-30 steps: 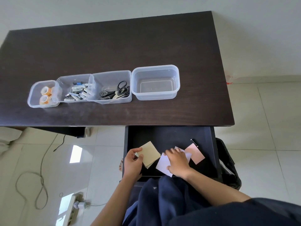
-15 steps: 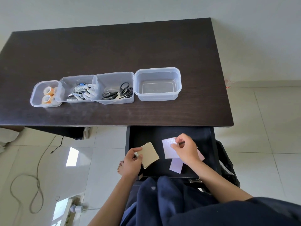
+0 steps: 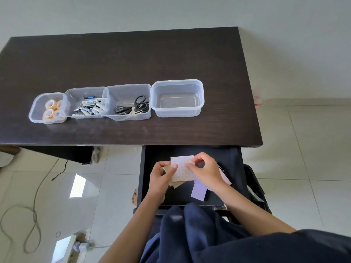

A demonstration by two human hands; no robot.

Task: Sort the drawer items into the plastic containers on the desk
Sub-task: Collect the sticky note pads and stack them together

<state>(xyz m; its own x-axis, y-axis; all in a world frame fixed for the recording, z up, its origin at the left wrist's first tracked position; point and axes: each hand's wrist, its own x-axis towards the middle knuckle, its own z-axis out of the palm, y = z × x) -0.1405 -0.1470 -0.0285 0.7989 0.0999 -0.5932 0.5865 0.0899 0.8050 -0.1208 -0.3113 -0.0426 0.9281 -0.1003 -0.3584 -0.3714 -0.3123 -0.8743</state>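
Both forearms are bare to past the elbow, and the left hand and right hand wear no gloves, rings or watch. A dark navy, soft, loosely folded fabric garment covers the lap and torso. Bare toes show.

Matt dark wood-grain desk, clear glossy plastic containers, paper pads

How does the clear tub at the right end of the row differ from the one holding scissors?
The right-end clear plastic tub holds nothing; the scissors tub holds black-handled scissors. The right-end tub has rounded corners and stands slightly apart; the scissors tub looks squarer and touches its neighbour. Both are clear plastic, lidless, on the dark desk.
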